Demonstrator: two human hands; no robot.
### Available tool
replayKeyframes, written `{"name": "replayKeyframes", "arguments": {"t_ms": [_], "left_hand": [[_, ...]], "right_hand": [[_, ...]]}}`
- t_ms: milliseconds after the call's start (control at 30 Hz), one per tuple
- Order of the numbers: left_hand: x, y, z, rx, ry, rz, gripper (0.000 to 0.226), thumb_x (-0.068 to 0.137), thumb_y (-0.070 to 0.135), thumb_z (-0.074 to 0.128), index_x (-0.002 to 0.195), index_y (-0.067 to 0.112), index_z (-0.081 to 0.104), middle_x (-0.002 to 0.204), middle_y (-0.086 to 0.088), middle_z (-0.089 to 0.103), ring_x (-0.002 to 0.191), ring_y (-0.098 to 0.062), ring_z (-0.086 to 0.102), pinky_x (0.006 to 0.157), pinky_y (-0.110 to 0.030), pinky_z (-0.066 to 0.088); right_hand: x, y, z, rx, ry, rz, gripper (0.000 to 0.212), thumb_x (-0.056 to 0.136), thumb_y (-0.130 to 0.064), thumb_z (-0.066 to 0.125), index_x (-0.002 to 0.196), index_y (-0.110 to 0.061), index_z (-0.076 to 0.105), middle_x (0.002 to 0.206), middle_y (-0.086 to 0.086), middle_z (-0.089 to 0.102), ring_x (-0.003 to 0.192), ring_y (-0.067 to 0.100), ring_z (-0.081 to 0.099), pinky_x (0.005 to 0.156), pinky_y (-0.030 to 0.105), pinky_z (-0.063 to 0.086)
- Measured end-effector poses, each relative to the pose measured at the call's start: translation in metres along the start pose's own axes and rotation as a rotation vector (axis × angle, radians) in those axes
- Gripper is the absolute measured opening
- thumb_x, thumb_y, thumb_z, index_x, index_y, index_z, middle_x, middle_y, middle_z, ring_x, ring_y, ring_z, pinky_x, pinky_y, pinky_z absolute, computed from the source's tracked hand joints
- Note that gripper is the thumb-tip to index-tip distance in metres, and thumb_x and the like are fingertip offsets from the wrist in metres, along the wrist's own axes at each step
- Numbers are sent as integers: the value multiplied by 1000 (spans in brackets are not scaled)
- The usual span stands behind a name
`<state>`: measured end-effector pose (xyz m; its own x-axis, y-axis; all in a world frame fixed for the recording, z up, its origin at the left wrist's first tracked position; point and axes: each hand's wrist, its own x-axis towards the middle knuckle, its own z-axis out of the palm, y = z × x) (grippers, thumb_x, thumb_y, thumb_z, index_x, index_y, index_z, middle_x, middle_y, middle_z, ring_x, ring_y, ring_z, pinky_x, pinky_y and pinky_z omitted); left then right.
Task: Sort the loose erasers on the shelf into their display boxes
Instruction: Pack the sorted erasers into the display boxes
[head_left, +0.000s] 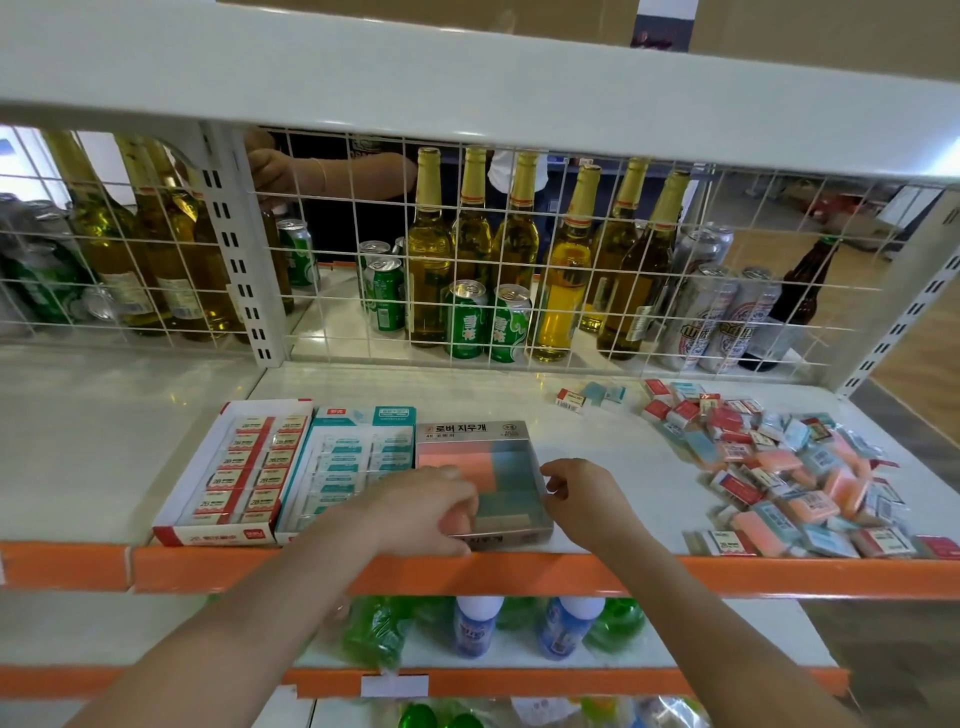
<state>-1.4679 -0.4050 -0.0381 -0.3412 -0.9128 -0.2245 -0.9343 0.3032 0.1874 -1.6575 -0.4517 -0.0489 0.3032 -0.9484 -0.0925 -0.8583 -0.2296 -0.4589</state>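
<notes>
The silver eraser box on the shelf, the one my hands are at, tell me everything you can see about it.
The silver display box is a shallow open tray with metallic-looking walls and an upright header card printed in Korean. It lies flat at the shelf's front edge, against the teal box. Inside lie flat pink erasers at the back left and blue ones to the right and front. The left hand curls over its front left corner; the right hand pinches its right wall.
</notes>
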Motion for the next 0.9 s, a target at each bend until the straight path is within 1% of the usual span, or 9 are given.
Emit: {"name": "replayKeyframes", "arguments": {"t_ms": [67, 200, 267, 333, 400, 533, 700, 833, 900], "left_hand": [[-1, -1, -1, -25, -12, -8, 44, 83, 49, 60, 123, 32, 51, 116, 9, 47, 108, -10, 47, 87, -28, 41], [-2, 0, 0, 4, -44, -18, 51, 84, 55, 56, 130, 34, 48, 117, 8, 45, 108, -12, 46, 88, -32, 43], [0, 1, 2, 14, -49, -16, 54, 83, 55, 56, 132, 33, 47, 118, 6, 43, 108, -13, 45, 86, -30, 42], [2, 2, 3, 11, -55, -6, 56, 83, 54, 57, 133, 31, 47, 119, 5, 42, 108, -13, 43, 80, -27, 36], [4, 3, 5, -31, -57, -8, 54, 83, 51, 59, 131, 28, 49, 118, 5, 42, 106, -13, 44, 79, -25, 35], [7, 5, 7, -72, -58, -9, 46, 84, 42, 62, 126, 24, 54, 118, 3, 47, 103, -14, 47, 89, -31, 42], [6, 5, 7, -69, -61, -13, 47, 84, 38, 63, 127, 24, 51, 120, 3, 47, 108, -15, 47, 93, -32, 42], [5, 4, 10, -102, -42, 11, 44, 85, 34, 63, 126, 23, 51, 123, 5, 45, 113, -13, 45, 93, -24, 36], [5, 4, 12, -119, -29, 34, 43, 86, 33, 62, 126, 21, 52, 127, 5, 44, 117, -12, 42, 95, -23, 33]], "right_hand": [[0, -1, 0, 3, 0, 6, 38, 89, -12, 49, 127, -12, 55, 116, 6, 62, 103, 20, 57, 82, 25, 45], [0, 0, 0, 11, -4, 2, 38, 89, -11, 49, 127, -12, 55, 115, 5, 63, 103, 20, 58, 81, 23, 45], [-1, 0, 0, 11, -3, 1, 38, 89, -10, 49, 127, -11, 55, 114, 6, 63, 102, 20, 57, 83, 25, 45], [-1, 0, -1, 14, -3, 4, 38, 89, -11, 49, 127, -11, 54, 115, 7, 62, 103, 21, 57, 84, 27, 46], [-2, -1, -1, 17, -2, 1, 38, 89, -11, 49, 127, -10, 55, 115, 7, 62, 103, 21, 57, 85, 27, 45], [-3, -1, -1, 23, 2, 0, 36, 89, -11, 49, 125, -9, 56, 114, 8, 62, 102, 22, 57, 86, 28, 45], [-3, 0, -1, 32, -7, 3, 39, 90, -10, 48, 129, -11, 52, 117, 7, 61, 105, 21, 57, 86, 24, 44], [-3, 0, -1, 37, -6, 1, 37, 89, -10, 48, 126, -10, 55, 115, 8, 62, 104, 22, 57, 86, 26, 45], [-3, 0, -1, 46, -2, 1, 38, 89, -8, 48, 126, -9, 55, 115, 8, 62, 104, 23, 57, 86, 26, 44]]}}
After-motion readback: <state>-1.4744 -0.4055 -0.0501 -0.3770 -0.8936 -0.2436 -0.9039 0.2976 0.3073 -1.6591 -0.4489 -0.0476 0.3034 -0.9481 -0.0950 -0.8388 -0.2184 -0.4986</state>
